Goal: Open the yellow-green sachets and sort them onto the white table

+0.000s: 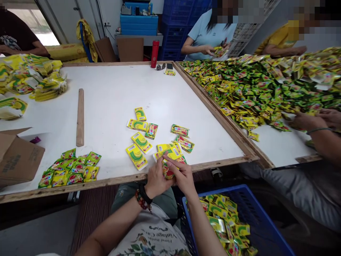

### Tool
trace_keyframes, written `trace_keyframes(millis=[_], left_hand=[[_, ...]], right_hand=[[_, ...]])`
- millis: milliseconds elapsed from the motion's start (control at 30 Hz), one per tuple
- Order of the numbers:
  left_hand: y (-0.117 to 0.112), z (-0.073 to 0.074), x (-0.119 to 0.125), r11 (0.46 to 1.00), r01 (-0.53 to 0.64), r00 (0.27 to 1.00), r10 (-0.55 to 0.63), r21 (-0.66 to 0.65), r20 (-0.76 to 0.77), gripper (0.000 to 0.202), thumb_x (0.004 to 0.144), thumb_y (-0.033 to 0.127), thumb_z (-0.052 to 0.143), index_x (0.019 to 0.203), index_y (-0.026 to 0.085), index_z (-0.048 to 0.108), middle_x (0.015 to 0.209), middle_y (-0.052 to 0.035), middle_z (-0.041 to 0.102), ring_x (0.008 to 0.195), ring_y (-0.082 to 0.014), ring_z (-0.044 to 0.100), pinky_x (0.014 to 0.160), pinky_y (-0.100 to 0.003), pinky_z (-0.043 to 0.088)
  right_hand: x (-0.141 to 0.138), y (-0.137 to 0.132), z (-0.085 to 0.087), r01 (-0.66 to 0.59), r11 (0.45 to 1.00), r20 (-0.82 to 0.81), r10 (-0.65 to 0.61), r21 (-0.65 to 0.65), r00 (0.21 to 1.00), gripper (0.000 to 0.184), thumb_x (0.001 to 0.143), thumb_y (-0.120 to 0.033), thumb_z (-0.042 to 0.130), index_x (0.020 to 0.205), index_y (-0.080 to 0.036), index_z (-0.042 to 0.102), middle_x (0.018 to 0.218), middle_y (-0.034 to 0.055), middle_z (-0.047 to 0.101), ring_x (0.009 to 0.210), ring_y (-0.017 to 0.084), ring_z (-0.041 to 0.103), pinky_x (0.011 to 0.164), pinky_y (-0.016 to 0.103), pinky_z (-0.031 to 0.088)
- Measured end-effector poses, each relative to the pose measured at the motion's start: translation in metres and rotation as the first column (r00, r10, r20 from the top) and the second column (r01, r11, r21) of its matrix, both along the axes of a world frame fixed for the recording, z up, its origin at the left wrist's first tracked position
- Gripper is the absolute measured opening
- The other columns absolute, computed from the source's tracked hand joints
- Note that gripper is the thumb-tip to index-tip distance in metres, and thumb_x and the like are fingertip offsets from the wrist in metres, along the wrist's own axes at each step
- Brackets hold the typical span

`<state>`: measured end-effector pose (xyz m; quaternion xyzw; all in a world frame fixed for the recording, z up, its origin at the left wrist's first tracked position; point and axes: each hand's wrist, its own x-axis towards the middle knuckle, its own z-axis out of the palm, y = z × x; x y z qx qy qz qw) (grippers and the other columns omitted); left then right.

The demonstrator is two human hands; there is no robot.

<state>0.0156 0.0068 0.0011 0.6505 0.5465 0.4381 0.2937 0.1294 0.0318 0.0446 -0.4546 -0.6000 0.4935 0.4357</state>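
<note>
My left hand [157, 177] and my right hand [184, 177] meet at the table's front edge, fingers closed on a small green-and-red carton [168, 172] between them. The fingertips hide part of it. Just beyond are yellow cartons [163, 147], partly covered by the hands. To the left of these lie loose yellow-and-green cartons [136, 156], and to the right two green-and-red cartons [185, 143]. A cluster of small green and yellow sachets [76, 168] rests farther left on the white table [112, 92].
A blue crate [266, 217] with cartons stands below right. Wooden strips [80, 117] edge and divide the table. An open cardboard box [21, 156] and a pile of flat cartons [32, 74] are left. Sachets [255, 81] heap at right, where co-workers' hands [309, 121] work. A red bottle [155, 54] stands behind.
</note>
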Motion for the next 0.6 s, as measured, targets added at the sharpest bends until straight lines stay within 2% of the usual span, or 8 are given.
trace_keyframes(millis=[133, 200, 333, 400, 433, 500, 533, 600], left_hand=[[-0.002, -0.004, 0.001, 1.0, 0.024, 1.0, -0.024, 0.003, -0.011, 0.072, 0.071, 0.022, 0.063, 0.136, 0.021, 0.032, 0.135, -0.0138, 0.055, 0.118, -0.0268, 0.06, 0.096, -0.042, 0.053], [-0.002, -0.001, 0.001, 1.0, 0.029, 0.999, -0.029, 0.009, -0.014, 0.068, 0.071, 0.019, 0.061, 0.134, 0.021, 0.035, 0.133, -0.0132, 0.056, 0.118, -0.0262, 0.059, 0.097, -0.042, 0.052], [-0.002, 0.011, -0.011, 0.99, 0.129, 0.99, -0.126, 0.064, -0.057, 0.07, 0.069, 0.024, 0.068, 0.132, 0.021, 0.038, 0.132, -0.013, 0.054, 0.122, -0.0277, 0.053, 0.103, -0.046, 0.046], [-0.003, 0.017, -0.029, 0.988, 0.141, 0.972, -0.127, 0.059, -0.199, 0.071, 0.069, 0.034, 0.074, 0.132, 0.022, 0.042, 0.141, -0.0142, 0.046, 0.131, -0.0319, 0.043, 0.108, -0.052, 0.038], [-0.003, 0.019, -0.041, 0.995, 0.086, 0.954, -0.07, 0.041, -0.291, 0.069, 0.071, 0.036, 0.075, 0.132, 0.022, 0.045, 0.145, -0.0147, 0.041, 0.134, -0.0342, 0.037, 0.11, -0.056, 0.034], [-0.003, 0.02, -0.066, 0.997, -0.081, 0.887, 0.071, -0.001, -0.457, 0.063, 0.075, 0.031, 0.072, 0.133, 0.023, 0.047, 0.152, -0.015, 0.03, 0.138, -0.0377, 0.028, 0.11, -0.06, 0.029], [-0.002, 0.019, -0.077, 0.99, -0.137, 0.849, 0.104, -0.026, -0.519, 0.061, 0.076, 0.026, 0.07, 0.133, 0.023, 0.048, 0.153, -0.0153, 0.027, 0.14, -0.039, 0.025, 0.111, -0.061, 0.028], [0.001, 0.015, -0.097, 0.987, -0.123, 0.793, 0.035, -0.103, -0.608, 0.063, 0.074, 0.018, 0.07, 0.134, 0.02, 0.049, 0.154, -0.0166, 0.027, 0.142, -0.041, 0.02, 0.112, -0.061, 0.026]], right_hand=[[0.011, -0.004, -0.006, -0.153, 0.982, 0.176, 0.132, 0.114, 0.976, 0.035, 0.086, -0.032, 0.06, 0.121, -0.026, 0.066, 0.119, 0.0045, 0.07, 0.101, 0.025, 0.07, 0.089, 0.04, 0.055], [0.011, -0.009, -0.008, -0.183, 0.97, 0.268, 0.135, 0.163, 0.954, 0.041, 0.086, -0.03, 0.06, 0.128, -0.027, 0.061, 0.12, 0.005, 0.069, 0.094, 0.023, 0.072, 0.083, 0.037, 0.057], [0.015, -0.022, -0.004, -0.136, 0.963, 0.319, 0.057, 0.233, 0.946, 0.038, 0.091, -0.027, 0.052, 0.128, -0.027, 0.061, 0.112, 0.0049, 0.074, 0.087, 0.021, 0.073, 0.078, 0.032, 0.058], [0.035, -0.035, 0.003, -0.061, 0.965, 0.355, -0.034, 0.253, 0.934, 0.037, 0.091, -0.029, 0.052, 0.126, -0.028, 0.063, 0.111, 0.0047, 0.074, 0.089, 0.022, 0.073, 0.077, 0.033, 0.059], [0.052, -0.042, 0.007, 0.013, 0.965, 0.39, -0.118, 0.261, 0.913, 0.036, 0.09, -0.031, 0.052, 0.125, -0.03, 0.063, 0.112, 0.0046, 0.074, 0.089, 0.023, 0.073, 0.076, 0.034, 0.059], [0.1, -0.057, 0.008, 0.212, 0.94, 0.5, -0.323, 0.266, 0.803, 0.038, 0.088, -0.04, 0.054, 0.124, -0.033, 0.064, 0.108, 0.0062, 0.075, 0.083, 0.027, 0.074, 0.07, 0.039, 0.06], [0.127, -0.064, 0.006, 0.318, 0.91, 0.58, -0.415, 0.267, 0.7, 0.04, 0.086, -0.046, 0.055, 0.122, -0.033, 0.066, 0.101, 0.0086, 0.076, 0.075, 0.029, 0.074, 0.062, 0.04, 0.059], [0.18, -0.073, -0.006, 0.397, 0.888, 0.785, -0.412, 0.233, 0.462, 0.045, 0.081, -0.057, 0.051, 0.111, -0.03, 0.073, 0.067, 0.0138, 0.075, 0.05, 0.033, 0.068, 0.043, 0.044, 0.053]])
